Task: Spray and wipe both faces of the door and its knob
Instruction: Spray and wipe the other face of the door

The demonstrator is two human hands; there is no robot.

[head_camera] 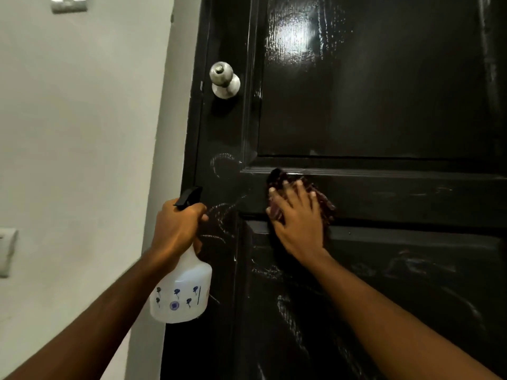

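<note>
Two bare hands are seen at a glossy black panelled door point(384, 105), which fills the centre and right of the view. The left hand point(175, 229) is wrapped round the neck of a white spray bottle point(182, 292). Its fingers point(199, 211) are curled closed under the black trigger head point(189, 197), and the bottle is held hanging down just beside the door's left edge. Small blue flower prints are noted on the bottle's body. The right hand point(297, 218) is laid flat on a dark reddish cloth point(326, 205), with the fingers point(300, 192) straight and spread, curled round nothing. The cloth is pressed against the horizontal rail between the upper and lower panels, toward the rail's left end, and its edges are seen past the fingertips. The round metal knob point(224, 79) is set on the door's left stile, above and to the left of both hands, and is touched by neither. Pale streaks point(225, 212) are marked on the stile below the knob and across the lower panel, and a bright reflection is caught on the upper panel. A pale wall point(82, 133) is recorded at left, with a switch plate point(68, 4) at the top edge and a second plate point(6, 250) partly cut off at the left edge.
</note>
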